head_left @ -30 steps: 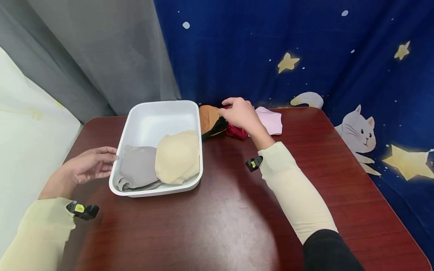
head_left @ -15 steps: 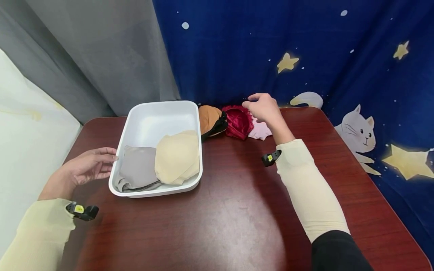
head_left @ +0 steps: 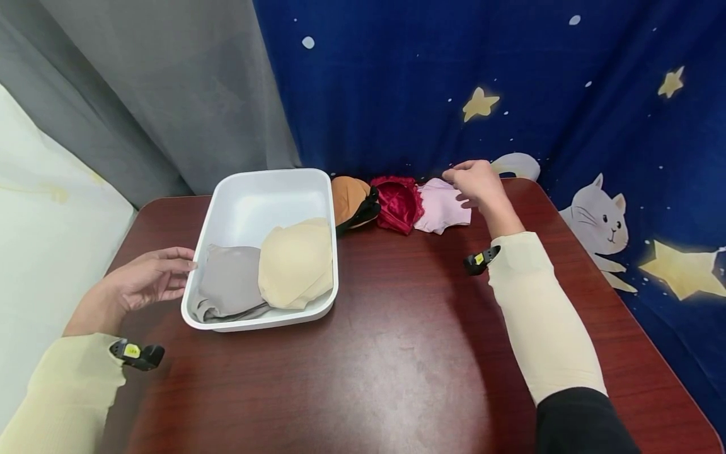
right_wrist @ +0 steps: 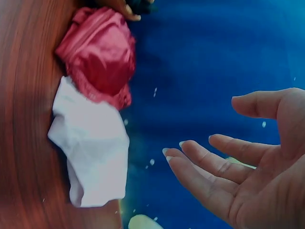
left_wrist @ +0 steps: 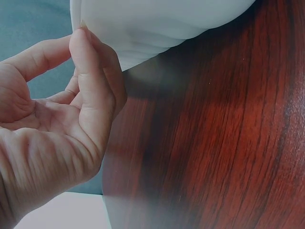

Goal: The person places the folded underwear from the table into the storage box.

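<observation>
At left, the left hand (head_left: 150,277) is rested against the near left side of the white bin (head_left: 246,211); its fingers are loosely bent, with no firm clamp on the rim to be seen, and the bin is presumably steadied by this light contact. In the bin's near half, a folded grey garment (head_left: 231,277) and a beige garment (head_left: 296,265) are laid side by side, perhaps so that the far half is left free. Just beyond the bin's right wall, an orange-brown garment (head_left: 347,197), a dark red garment (head_left: 399,205) and a pale pink garment (head_left: 439,207) are set in a row along the desk's (head_left: 368,353) far edge, probably for easy separate reach. At right, the right hand (head_left: 479,183) is held near the pink garment's far right side, fingers apart and grasping nothing.
</observation>
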The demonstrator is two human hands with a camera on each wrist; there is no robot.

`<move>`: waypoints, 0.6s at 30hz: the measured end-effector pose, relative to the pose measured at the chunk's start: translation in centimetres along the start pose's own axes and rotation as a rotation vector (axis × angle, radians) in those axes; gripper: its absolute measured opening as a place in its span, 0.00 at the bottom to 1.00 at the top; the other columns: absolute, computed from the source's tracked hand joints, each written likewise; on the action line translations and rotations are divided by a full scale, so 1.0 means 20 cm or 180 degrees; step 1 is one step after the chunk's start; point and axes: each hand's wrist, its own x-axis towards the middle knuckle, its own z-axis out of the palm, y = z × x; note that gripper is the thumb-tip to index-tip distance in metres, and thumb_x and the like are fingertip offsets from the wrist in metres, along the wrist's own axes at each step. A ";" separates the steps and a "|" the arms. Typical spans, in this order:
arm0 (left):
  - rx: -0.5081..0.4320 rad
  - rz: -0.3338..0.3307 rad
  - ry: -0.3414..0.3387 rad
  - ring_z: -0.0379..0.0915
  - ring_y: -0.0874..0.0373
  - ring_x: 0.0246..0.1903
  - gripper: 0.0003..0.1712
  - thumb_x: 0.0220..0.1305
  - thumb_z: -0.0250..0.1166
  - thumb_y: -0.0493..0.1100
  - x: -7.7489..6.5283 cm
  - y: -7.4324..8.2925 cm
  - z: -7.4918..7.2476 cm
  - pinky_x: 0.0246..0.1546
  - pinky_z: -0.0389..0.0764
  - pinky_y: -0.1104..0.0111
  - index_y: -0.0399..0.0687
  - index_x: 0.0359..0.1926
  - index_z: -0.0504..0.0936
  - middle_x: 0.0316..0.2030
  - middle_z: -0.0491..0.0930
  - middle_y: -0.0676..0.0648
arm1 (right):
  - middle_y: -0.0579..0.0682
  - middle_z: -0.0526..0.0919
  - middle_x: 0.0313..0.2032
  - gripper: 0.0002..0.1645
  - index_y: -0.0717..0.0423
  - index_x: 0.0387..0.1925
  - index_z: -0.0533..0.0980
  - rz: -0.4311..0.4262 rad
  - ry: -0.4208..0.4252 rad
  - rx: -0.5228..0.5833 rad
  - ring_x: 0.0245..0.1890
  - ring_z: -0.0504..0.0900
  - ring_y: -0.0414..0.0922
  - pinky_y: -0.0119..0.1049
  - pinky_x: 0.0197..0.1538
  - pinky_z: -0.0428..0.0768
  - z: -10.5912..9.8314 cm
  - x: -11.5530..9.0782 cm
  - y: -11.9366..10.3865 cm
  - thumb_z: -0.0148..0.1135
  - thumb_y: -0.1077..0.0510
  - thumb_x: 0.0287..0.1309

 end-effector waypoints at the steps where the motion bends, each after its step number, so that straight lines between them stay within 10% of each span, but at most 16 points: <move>1: -0.0004 0.0003 -0.0001 0.85 0.50 0.37 0.10 0.70 0.57 0.35 0.00 0.00 0.00 0.39 0.86 0.57 0.48 0.49 0.73 0.39 0.85 0.48 | 0.63 0.74 0.60 0.34 0.58 0.66 0.67 0.0030 -0.0001 0.0021 0.55 0.79 0.60 0.50 0.54 0.81 -0.01 0.00 0.01 0.54 0.44 0.66; 18: -0.0021 -0.0011 -0.0029 0.85 0.50 0.38 0.09 0.70 0.56 0.35 0.00 0.00 0.00 0.39 0.86 0.57 0.48 0.49 0.73 0.38 0.85 0.47 | 0.59 0.76 0.47 0.31 0.63 0.62 0.68 0.0480 0.0185 0.0130 0.34 0.82 0.48 0.42 0.44 0.85 -0.07 0.10 0.17 0.53 0.46 0.67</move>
